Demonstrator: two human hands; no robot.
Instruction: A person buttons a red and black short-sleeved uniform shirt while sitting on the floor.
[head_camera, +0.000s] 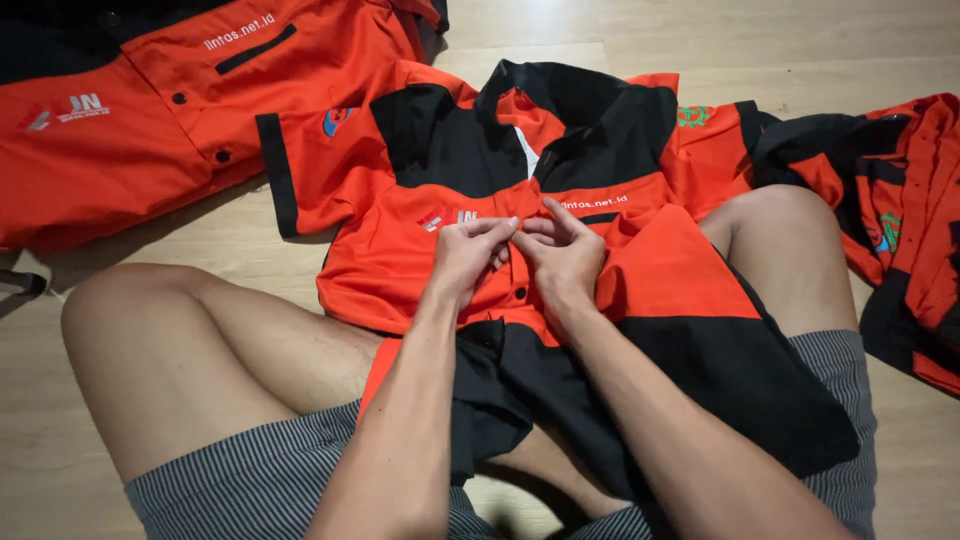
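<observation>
An orange and black short-sleeved shirt (430, 170) lies front up across my crossed legs and the wooden floor. My left hand (468, 255) pinches the left edge of its front placket at chest height. My right hand (565, 255) pinches the right edge, fingertips touching those of the left hand. Both hands meet at the shirt's button line just below the black collar. Whatever sits between the fingers is hidden.
A second orange and black shirt (150, 110) lies at the upper left. A third, crumpled one (890, 220) lies at the right. My bare knees (130, 330) flank the shirt, and pale wooden floor (750, 50) surrounds everything.
</observation>
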